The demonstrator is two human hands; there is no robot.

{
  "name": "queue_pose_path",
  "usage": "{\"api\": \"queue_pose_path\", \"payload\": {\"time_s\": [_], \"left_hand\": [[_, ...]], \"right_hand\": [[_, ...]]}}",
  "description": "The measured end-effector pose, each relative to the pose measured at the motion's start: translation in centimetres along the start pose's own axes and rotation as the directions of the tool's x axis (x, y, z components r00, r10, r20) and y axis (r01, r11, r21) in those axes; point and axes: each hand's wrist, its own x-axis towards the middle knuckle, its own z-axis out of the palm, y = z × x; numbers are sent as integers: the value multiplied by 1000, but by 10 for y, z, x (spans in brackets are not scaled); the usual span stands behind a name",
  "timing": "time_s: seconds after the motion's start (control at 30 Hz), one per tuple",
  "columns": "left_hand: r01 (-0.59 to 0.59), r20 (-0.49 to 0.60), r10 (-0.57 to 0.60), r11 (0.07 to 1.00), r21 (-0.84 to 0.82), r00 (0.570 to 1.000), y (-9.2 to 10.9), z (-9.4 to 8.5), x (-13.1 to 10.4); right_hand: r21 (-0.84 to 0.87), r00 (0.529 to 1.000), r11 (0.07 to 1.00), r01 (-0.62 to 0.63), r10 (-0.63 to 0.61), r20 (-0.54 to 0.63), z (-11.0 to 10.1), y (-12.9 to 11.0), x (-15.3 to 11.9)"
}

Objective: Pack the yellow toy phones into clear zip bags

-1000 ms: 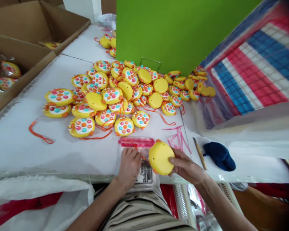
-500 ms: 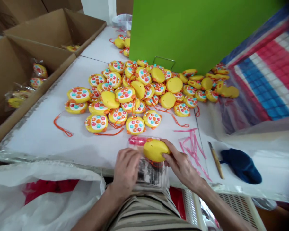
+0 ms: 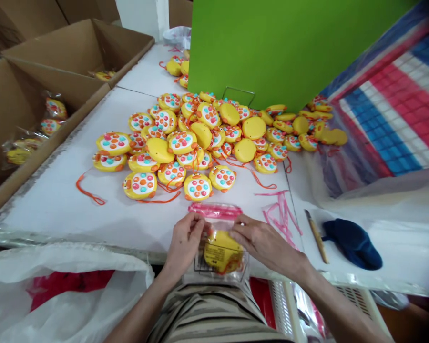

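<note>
A clear plastic bag [image 3: 219, 224] with a pink zip strip lies at the near edge of the white table [image 3: 57, 205]. Inside it sits a round yellow toy [image 3: 222, 253] with an orange cord. My left hand [image 3: 184, 240] pinches the bag's left side near the opening. Opposite it, my right hand [image 3: 260, 240] grips the right side by the zip strip. Just beyond the bag lies a heap of yellow toys [image 3: 200, 138] with coloured buttons and orange cords.
Open cardboard boxes [image 3: 39, 90] with bagged toys stand at the left. A green board [image 3: 271, 47] stands behind the heap. A wooden stick [image 3: 316, 236] and a dark blue cloth [image 3: 353, 243] lie at the right. A white sack [image 3: 57, 295] sits at the lower left.
The yellow toy has gone from my right hand into the bag. Both hands now hold the bag near its opening.
</note>
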Motion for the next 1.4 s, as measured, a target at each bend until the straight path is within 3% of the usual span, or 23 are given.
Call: {"api": "queue_pose_path", "payload": {"time_s": [0.07,0.1,0.23,0.3,0.47,0.6,0.7,0.8,0.9,0.97,1.0,1.03,1.1,1.17,1.2,1.3,1.4], "left_hand": [[15,7,-15,1000,0,1000,1,0,-2],[19,12,-19,1000,7,1000,1,-1,-3],[50,46,-48,998,-41,998,-2,-2,-4],[55,69,-52,998,-36,996,-3,-3,-4],[-78,82,61,969,233,995,4,0,-5],[-146,58,135,879,454,989,9,2,-9],[-138,62,123,902,408,990,4,-1,-10],[-89,55,78,968,235,995,-3,-7,-10],[-58,40,54,991,119,998,-7,-12,-9],[-44,31,41,996,80,999,-6,-13,-9],[-34,29,32,998,60,999,-5,-13,-9],[-21,32,20,999,37,999,-4,-13,-9],[11,42,-10,1000,-19,999,-2,-13,-9],[44,54,-40,997,-61,998,-3,-13,-10],[56,60,-51,996,-73,997,-3,-13,-10],[67,70,-62,995,-71,996,-6,-13,-10],[38,73,-35,998,-40,997,-7,-14,-11]], "right_hand": [[-87,997,996,36,-30,69,2,-2,4],[-115,999,993,33,-29,41,3,-4,7],[-37,961,999,13,-22,-275,9,-16,17],[6,935,997,72,-65,-350,12,-23,24],[-79,933,990,117,-136,-332,25,-34,42],[-77,921,995,57,-82,-381,29,-32,48],[12,888,997,-76,73,-453,25,-9,39],[35,799,941,-336,304,-519,20,42,10],[-48,676,763,-645,539,-502,17,99,-37],[-115,602,619,-777,677,-423,14,121,-68],[-137,591,585,-799,725,-353,13,125,-80],[-134,607,595,-792,745,-278,12,123,-88],[-25,700,709,-705,690,-186,10,106,-91],[170,791,821,-545,570,-222,10,79,-77],[267,812,846,-461,524,-259,11,66,-65],[496,863,812,-308,458,-214,19,37,-23],[647,917,727,-230,384,-105,28,30,4]]}}
